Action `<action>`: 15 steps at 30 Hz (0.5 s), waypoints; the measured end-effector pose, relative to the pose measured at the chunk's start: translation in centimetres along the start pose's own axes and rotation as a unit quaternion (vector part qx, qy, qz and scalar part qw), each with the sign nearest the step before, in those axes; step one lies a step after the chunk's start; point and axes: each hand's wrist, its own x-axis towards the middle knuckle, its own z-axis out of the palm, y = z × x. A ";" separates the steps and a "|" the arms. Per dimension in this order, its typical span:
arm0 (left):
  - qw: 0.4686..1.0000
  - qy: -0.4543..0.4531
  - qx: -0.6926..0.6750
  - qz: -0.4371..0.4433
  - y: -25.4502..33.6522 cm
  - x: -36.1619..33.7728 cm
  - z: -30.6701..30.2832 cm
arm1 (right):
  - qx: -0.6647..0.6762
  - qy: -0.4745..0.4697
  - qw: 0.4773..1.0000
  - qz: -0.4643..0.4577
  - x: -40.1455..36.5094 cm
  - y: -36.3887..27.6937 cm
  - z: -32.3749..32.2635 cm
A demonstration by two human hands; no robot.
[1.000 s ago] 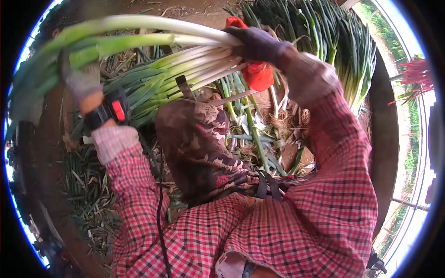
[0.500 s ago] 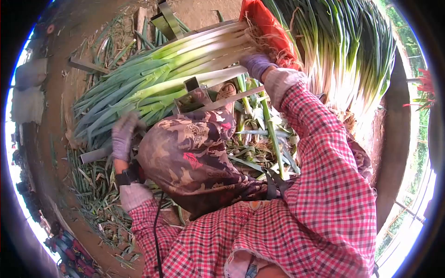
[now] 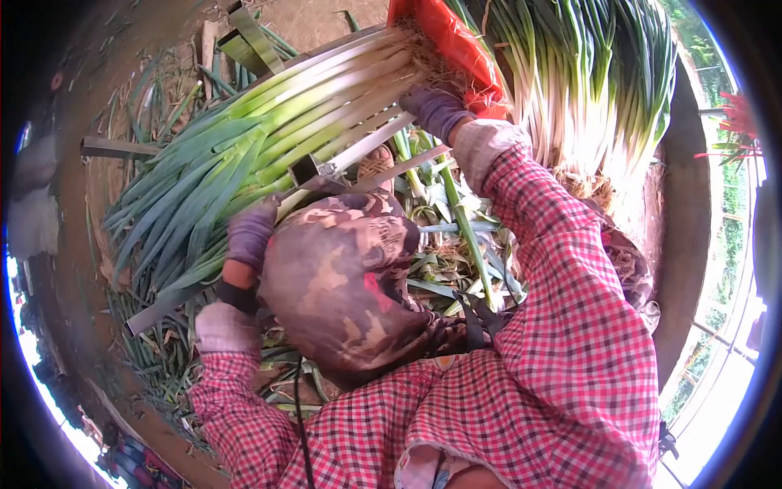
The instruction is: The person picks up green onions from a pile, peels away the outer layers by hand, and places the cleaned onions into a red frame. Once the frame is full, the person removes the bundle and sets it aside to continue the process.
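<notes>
A row of leeks (image 3: 326,106) lies across a metal rack, green leaves to the left and white stalks toward the roots. My left hand (image 3: 251,232), in a purple glove, is closed round a leek beside my knee; its pale stalk shows above the hand and its leaves trail below. At the root end, my right hand (image 3: 436,110), also gloved, has its fingers curled against the leek roots, beside a red plastic sheet (image 3: 468,53). Its fingertips are partly hidden among the roots.
Another large pile of leeks (image 3: 586,90) stands at the right. Metal bars (image 3: 118,147) of the rack stick out at the left. Leaf trimmings (image 3: 155,359) litter the ground. My camouflage-covered knee (image 3: 326,269) is between my arms.
My left hand has moved right and up, closer to my knee, and now grips a leek. The nearest leek has left the rack's front bar. My right hand stays at the roots.
</notes>
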 end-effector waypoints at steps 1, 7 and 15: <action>0.999 0.039 -0.013 0.001 0.4 -0.2 0.7 | -0.006 -0.007 1.000 -0.002 0.2 0.1 0.2; 0.987 0.158 -0.010 -0.024 2.9 0.1 -0.8 | 0.066 0.096 0.993 0.019 0.4 1.4 3.4; 0.925 0.370 0.012 -0.083 4.2 3.4 5.4 | 0.052 0.161 0.985 0.037 0.0 1.1 6.2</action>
